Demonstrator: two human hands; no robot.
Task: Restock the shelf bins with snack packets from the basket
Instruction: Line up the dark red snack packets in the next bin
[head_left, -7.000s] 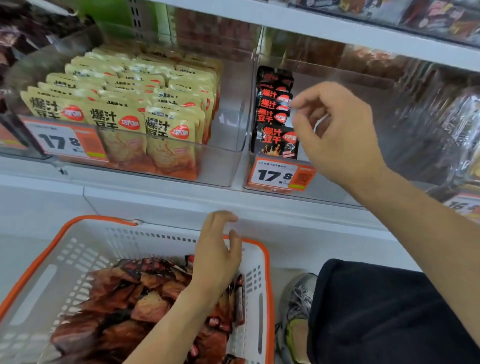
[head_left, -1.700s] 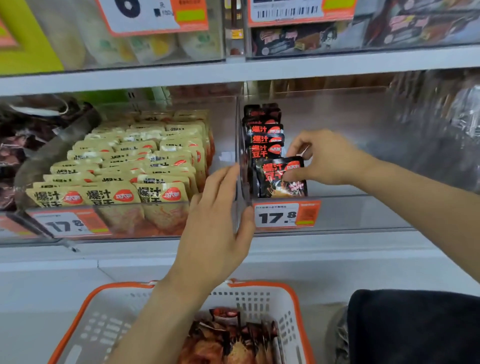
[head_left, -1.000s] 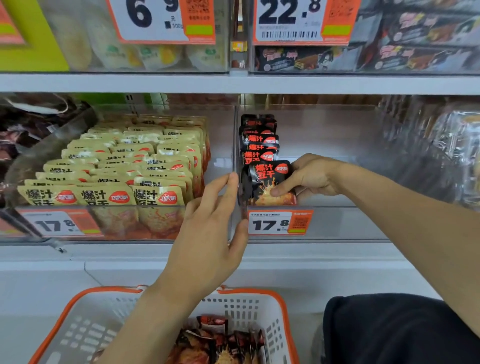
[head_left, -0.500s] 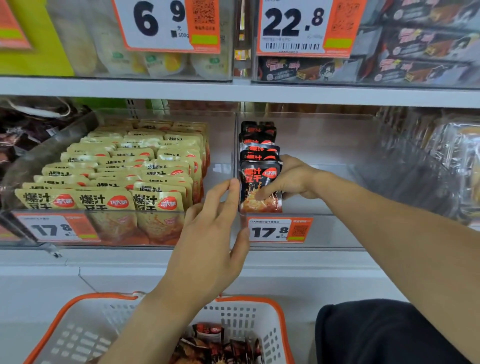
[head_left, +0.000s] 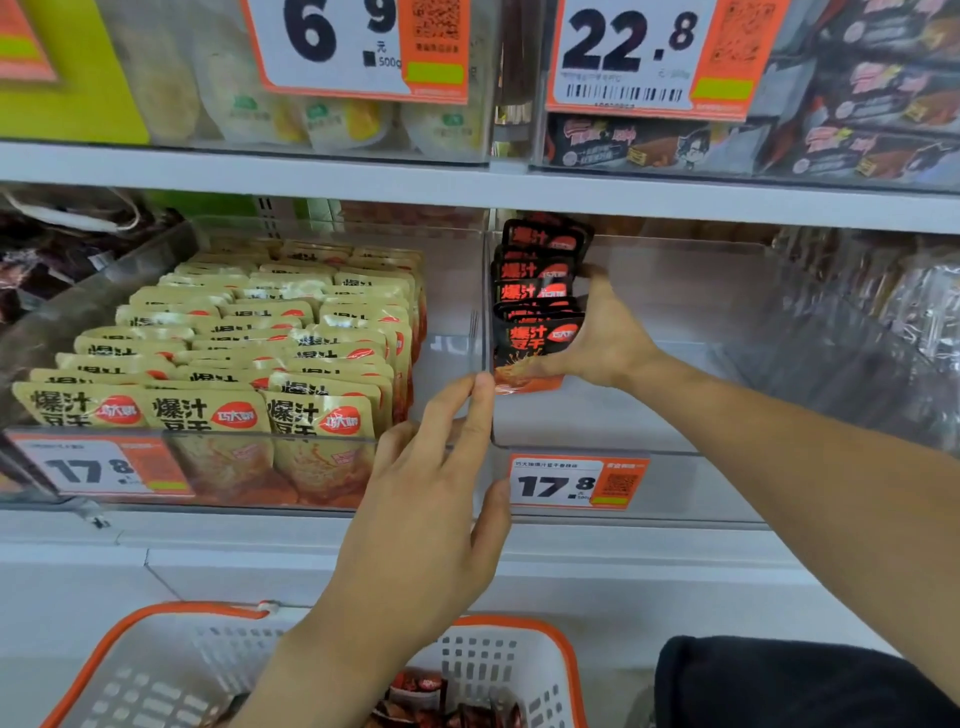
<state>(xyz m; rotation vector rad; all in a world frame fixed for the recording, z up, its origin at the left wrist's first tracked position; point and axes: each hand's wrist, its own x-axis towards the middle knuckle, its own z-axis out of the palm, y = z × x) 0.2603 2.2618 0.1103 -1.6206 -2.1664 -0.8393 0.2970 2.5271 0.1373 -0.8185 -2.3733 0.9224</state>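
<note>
- Count: two clear shelf bins in the middle row. The left bin (head_left: 447, 291) holds three columns of beige packets (head_left: 260, 343), filled almost to its front. The right bin (head_left: 675, 415) holds a single column of black packets (head_left: 535, 291) against its left wall; about five or six tops show, exact number cannot be told.
- One white basket with an orange rim (head_left: 566, 670) sits below the shelf, with dark red packets (head_left: 431, 706) at its bottom; their number cannot be told.
- Two price tags reading 17.8, one on each bin front; the right one (head_left: 576, 480) lies just right of the left thumb.
- Right hand (head_left: 602, 338): inside the right bin, fingers curled round the right side of the black column, thumb low on the front black packet (head_left: 535, 353), which stands upright at the head of the column.
- Left hand (head_left: 431, 509): fingers straight and pressed together, tips touching the clear wall between the two bins, just left of and below the front black packet; it holds nothing.
- The basket packets lie well below both hands, under the left forearm.
</note>
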